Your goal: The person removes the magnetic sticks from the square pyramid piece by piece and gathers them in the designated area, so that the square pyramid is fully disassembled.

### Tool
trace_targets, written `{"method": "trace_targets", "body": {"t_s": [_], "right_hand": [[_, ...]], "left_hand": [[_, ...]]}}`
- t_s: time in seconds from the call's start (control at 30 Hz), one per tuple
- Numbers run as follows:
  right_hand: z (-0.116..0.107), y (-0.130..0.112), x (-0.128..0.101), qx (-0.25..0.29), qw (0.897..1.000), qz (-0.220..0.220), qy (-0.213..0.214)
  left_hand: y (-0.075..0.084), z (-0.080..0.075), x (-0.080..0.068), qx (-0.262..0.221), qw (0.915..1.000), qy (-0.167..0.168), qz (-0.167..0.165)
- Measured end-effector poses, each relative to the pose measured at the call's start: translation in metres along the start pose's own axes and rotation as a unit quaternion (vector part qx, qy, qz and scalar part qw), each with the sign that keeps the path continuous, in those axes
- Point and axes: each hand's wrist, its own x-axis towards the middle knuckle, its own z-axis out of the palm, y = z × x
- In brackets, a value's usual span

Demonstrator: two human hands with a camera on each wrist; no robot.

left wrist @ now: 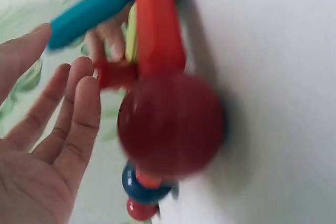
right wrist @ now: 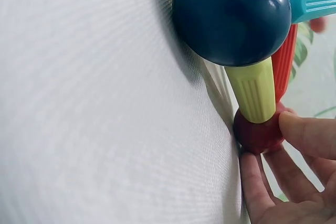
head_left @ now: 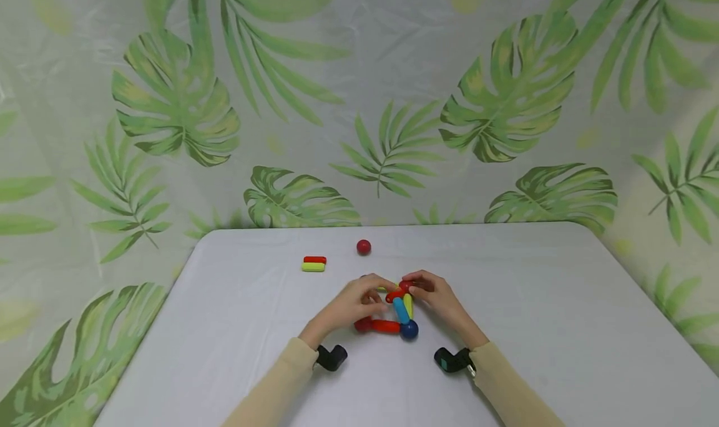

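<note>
The rod-and-ball frame (head_left: pixel 393 311) sits on the white counter (head_left: pixel 562 327), near the middle, between both hands. It looks like light, hard, smooth plastic: stiff rods, slick balls, joints that probably pull apart under a sideways tug, so it is best held at the balls, not mid-rod. The left hand (head_left: pixel 351 305) rests at the frame's left side with fingers (left wrist: pixel 79 114) relaxed and spread, apparently gripping nothing. The right hand (head_left: pixel 435 296) pinches the far red ball (right wrist: pixel 260 129) between thumb and fingertips. Far left lie 2 loose rods (head_left: pixel 314 263); beside them, 1 loose red ball (head_left: pixel 363 247).
</note>
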Motion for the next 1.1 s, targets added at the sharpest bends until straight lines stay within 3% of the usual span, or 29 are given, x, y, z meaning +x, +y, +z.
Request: {"method": "trace_targets", "body": {"t_s": [0.1, 0.27, 0.47, 0.57, 0.67, 0.73, 0.8, 0.93, 1.1], "right_hand": [[0.001, 0.001, 0.001, -0.005, 1.000, -0.013, 0.001], [0.000, -0.002, 0.000, 0.000, 1.000, -0.010, -0.001], [-0.001, -0.004, 0.000, -0.002, 1.000, 0.005, 0.000], [-0.001, -0.003, 0.000, -0.006, 1.000, 0.017, 0.003], [-0.002, -0.001, 0.000, -0.004, 1.000, 0.021, 0.006], [-0.002, 0.000, 0.000, -0.001, 1.000, 0.021, 0.004], [-0.002, 0.000, 0.000, 0.003, 1.000, 0.022, 0.003], [-0.001, -0.001, -0.001, 0.010, 1.000, 0.027, 0.004], [0.001, -0.003, -0.001, 0.009, 1.000, 0.030, 0.006]], "left_hand": [[0.009, 0.017, 0.003, 0.034, 0.9993, -0.006, 0.014], [0.007, 0.025, -0.002, 0.081, 0.9953, 0.052, 0.003], [-0.002, 0.001, -0.020, -0.007, 0.9927, 0.109, -0.051], [-0.015, -0.021, -0.029, 0.001, 0.9774, 0.190, -0.093], [-0.032, -0.042, -0.038, 0.052, 0.9447, 0.283, -0.158], [-0.044, -0.054, -0.041, 0.075, 0.9247, 0.315, -0.200], [-0.052, -0.063, -0.044, 0.089, 0.9116, 0.325, -0.236], [-0.063, -0.074, -0.045, 0.098, 0.9042, 0.318, -0.268], [-0.069, -0.080, -0.041, 0.112, 0.9025, 0.316, -0.270]]}}
